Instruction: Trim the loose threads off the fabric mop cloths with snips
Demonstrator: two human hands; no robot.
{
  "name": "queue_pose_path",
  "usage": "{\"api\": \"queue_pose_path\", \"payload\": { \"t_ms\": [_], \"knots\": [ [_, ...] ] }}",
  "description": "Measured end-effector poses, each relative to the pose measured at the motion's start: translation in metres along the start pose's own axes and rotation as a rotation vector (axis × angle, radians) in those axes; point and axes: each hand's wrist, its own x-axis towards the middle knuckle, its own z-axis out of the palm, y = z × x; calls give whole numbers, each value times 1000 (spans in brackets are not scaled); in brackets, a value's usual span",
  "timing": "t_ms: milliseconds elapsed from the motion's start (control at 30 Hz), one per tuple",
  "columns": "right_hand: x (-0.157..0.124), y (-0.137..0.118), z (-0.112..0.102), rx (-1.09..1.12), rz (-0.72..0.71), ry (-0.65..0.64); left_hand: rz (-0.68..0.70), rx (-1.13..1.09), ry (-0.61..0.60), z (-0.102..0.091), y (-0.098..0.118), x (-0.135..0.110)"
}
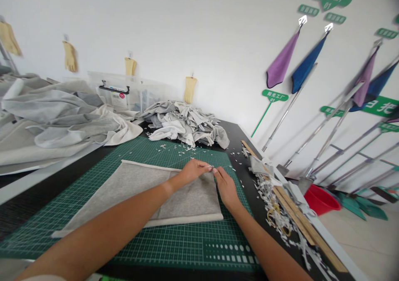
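Observation:
A grey piece of fabric [137, 189] with pale edges along its long sides lies flat on a green cutting mat [183, 243]. Both hands meet at its far right corner. My left hand [195, 171] pinches the fabric's edge there, thumb and forefinger together. Close beside it, my right hand [225, 185] is closed on the same corner, its fingertips almost touching the left ones. A small pale bit shows between the fingertips; what it is, I cannot make out. My left forearm crosses over the fabric and hides part of it.
Behind the mat lies a heap of grey cloth pieces [187, 123]; larger fabric [62, 114] is piled at left before a clear plastic box [115, 94]. Along the right edge are wooden rulers [293, 210], scraps [268, 193] and gold-handled scissors [274, 218]. Small clippings are scattered about.

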Motion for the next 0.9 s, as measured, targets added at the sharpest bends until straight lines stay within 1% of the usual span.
{"api": "queue_pose_path", "payload": {
  "t_ms": [233, 467, 567, 633, 800, 900],
  "knots": [
    [-1, -1, -1, 18, -43, -4, 2, 6, -4, 1, 0, 0],
    [1, -3, -3, 135, 43, 22, -20, 19, 18, 2, 0, 1],
    [1, -3, -4, 169, 61, 17, -1, 35, 23, 2, 2, 1],
    [2, -2, -4, 164, 57, 5, 22, 60, 22, 2, 2, 1],
    [8, 2, -4, 61, 3, -39, 48, 159, 54, 3, 0, 2],
    [12, 6, -5, 61, 45, -72, 78, 213, 114, 5, 2, 2]
  ]
}}
